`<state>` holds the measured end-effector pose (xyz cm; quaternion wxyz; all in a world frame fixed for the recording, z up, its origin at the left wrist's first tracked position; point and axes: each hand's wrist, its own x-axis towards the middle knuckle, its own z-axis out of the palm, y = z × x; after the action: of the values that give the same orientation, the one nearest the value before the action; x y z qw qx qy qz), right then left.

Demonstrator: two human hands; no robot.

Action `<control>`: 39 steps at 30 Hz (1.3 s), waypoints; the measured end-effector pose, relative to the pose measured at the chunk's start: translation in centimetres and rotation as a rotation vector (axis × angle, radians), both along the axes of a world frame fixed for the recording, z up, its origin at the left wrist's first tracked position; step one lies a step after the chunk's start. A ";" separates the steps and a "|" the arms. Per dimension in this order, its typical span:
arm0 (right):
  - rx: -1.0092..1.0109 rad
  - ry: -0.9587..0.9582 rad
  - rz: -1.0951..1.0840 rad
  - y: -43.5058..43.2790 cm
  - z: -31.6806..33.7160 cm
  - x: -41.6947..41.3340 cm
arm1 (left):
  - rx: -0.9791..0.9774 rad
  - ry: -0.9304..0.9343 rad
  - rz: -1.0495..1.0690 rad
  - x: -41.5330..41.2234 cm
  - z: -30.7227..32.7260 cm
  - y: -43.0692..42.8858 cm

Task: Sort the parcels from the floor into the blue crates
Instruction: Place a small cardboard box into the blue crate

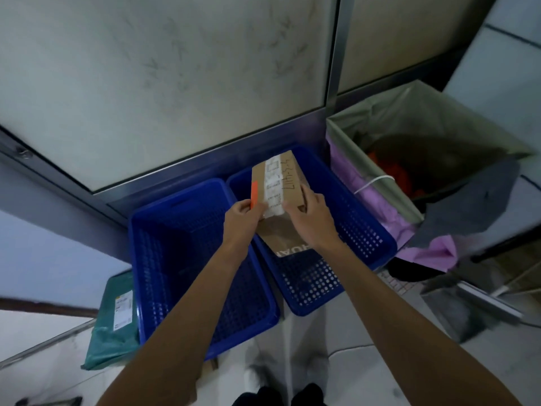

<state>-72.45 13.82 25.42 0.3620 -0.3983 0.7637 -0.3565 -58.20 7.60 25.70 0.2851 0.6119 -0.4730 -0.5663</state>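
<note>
Cardboard parcel (278, 197): brown box with a white printed label, an orange sticker and handwritten digits; held tilted above the right blue crate (363, 230), its lower end down inside the crate.
Left hand (244, 213): fingers curled round the near left corner of the parcel, beside the orange sticker.
Right hand (307, 210): fingers clamped on the parcel's right edge.
Left blue crate (152, 259): perforated walls; set just beside the right crate, against the wall base.
Green parcel (117, 320): flat mailer bag with a white label; laid on the floor, touching the left crate's outer side.
Lined bin (380, 171): grey and pink liners; placed right of the crates.
</note>
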 end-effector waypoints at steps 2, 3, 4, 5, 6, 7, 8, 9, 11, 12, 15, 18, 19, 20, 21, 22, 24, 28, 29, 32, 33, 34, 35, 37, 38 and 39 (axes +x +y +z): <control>0.008 0.086 0.048 -0.9 -0.7 0.0 | 0.028 -0.014 0.000 0.0 -0.8 -0.6; 0.015 0.132 0.071 -1.4 -1.0 0.1 | 0.042 -0.022 -0.003 0.0 -1.2 -1.0; 0.027 0.175 0.088 -1.9 -1.4 0.3 | 0.063 -0.018 -0.003 0.0 -1.6 -1.5; 0.036 0.219 0.102 -2.3 -1.7 0.6 | 0.087 -0.011 -0.009 0.1 -2.1 -1.9; 0.036 0.266 0.118 -2.7 -1.7 0.8 | 0.108 -0.001 -0.010 0.3 -2.5 -2.3; 0.037 0.305 0.136 -3.0 -1.8 1.1 | 0.128 0.012 -0.007 0.5 -3.0 -2.6; 0.036 0.332 0.154 -3.3 -1.7 1.4 | 0.146 0.028 -0.007 0.8 -3.3 -3.0; 0.034 0.345 0.161 -3.7 -1.5 1.7 | 0.177 0.046 -0.017 1.0 -3.8 -3.4; 0.057 0.344 0.175 -4.6 -1.0 2.2 | 0.269 0.109 -0.051 1.3 -4.6 -4.3; 0.076 0.338 0.187 -5.2 -0.8 2.4 | 0.305 0.142 -0.070 1.5 -5.0 -4.9; 0.109 0.375 0.242 -7.0 -0.8 2.4 | 0.356 0.206 -0.112 1.5 -6.8 -6.5; 0.125 0.464 0.303 -8.2 -1.2 2.1 | 0.347 0.208 -0.223 1.2 -7.0 -7.2; 0.130 0.475 0.315 -8.3 -1.4 2.0 | 0.352 0.199 -0.253 1.1 -6.8 -7.0; 0.142 0.472 0.325 -8.4 -1.6 1.9 | 0.369 0.192 -0.272 0.9 -6.6 -7.0; 0.152 0.460 0.332 -8.6 -1.8 1.7 | 0.383 0.190 -0.284 0.7 -6.6 -7.1; 0.159 0.441 0.335 -8.8 -2.2 1.4 | 0.396 0.183 -0.295 0.5 -6.8 -7.2; 0.163 0.410 0.340 -9.0 -3.1 0.9 | 0.411 0.169 -0.277 -0.2 -7.6 -7.3; 0.165 0.402 0.339 -9.7 -4.9 -0.8 | 0.444 0.174 -0.233 -1.9 -9.4 -7.2; 0.163 0.438 0.326 -9.9 -5.4 -1.6 | 0.430 0.170 -0.227 -2.2 -9.7 -7.3; 0.170 0.493 0.262 -10.4 -7.0 -4.6 | 0.452 0.137 -0.144 -3.2 -10.2 -7.6; 0.188 0.440 0.242 -10.5 -7.6 -5.9 | 0.457 0.128 -0.114 -3.6 -10.5 -7.6; 0.210 0.361 0.232 -10.7 -8.2 -7.1 | 0.457 0.120 -0.081 -4.1 -10.8 -7.6; 0.230 0.267 0.227 -11.0 -8.8 -8.3 | 0.467 0.118 -0.047 -4.5 -11.2 -7.5; 0.296 0.074 0.215 -11.6 -9.8 -10.5 | 0.506 0.130 0.015 -5.5 -12.1 -7.5; 0.342 -0.012 0.223 -11.9 -10.3 -11.5 | 0.520 0.130 0.040 -6.1 -12.6 -7.5; 0.382 -0.070 0.240 -12.2 -10.9 -12.4 | 0.530 0.133 0.060 -6.7 -13.1 -7.5</control>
<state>-84.81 1.66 14.50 0.4970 -0.3979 0.7515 -0.1732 -64.94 0.14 12.60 0.1621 0.6402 -0.2701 -0.7007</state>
